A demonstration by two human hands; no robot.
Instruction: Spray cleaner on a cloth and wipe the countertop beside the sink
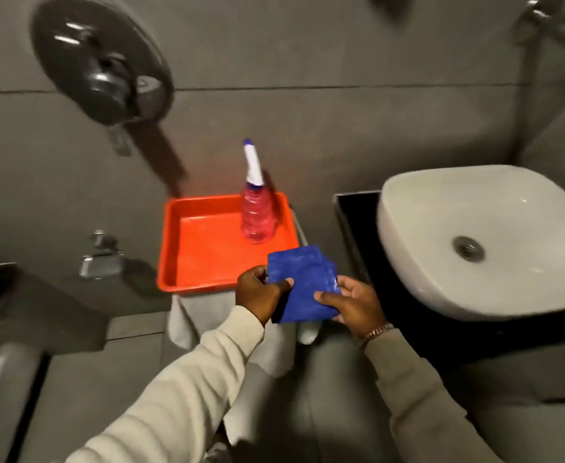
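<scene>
Fingers (282, 285) of the left hand (259, 292) pinch the near-left edge of one folded blue cloth (302, 285), while the right hand (353, 304) grips its near-right corner, thumb on top. Part of the cloth is hidden behind both hands, so its layers cannot be counted. One spray bottle (257, 215) of pink liquid stands upright in the far-right corner of one orange tray (174, 248), just beyond the cloth. That tray rests on a stand draped in white fabric (204, 315), mostly hidden. To the right, one white sink (474, 248) sits on a black tabletop (358, 228), cut off at the edge. Wall fittings are blurred.
</scene>
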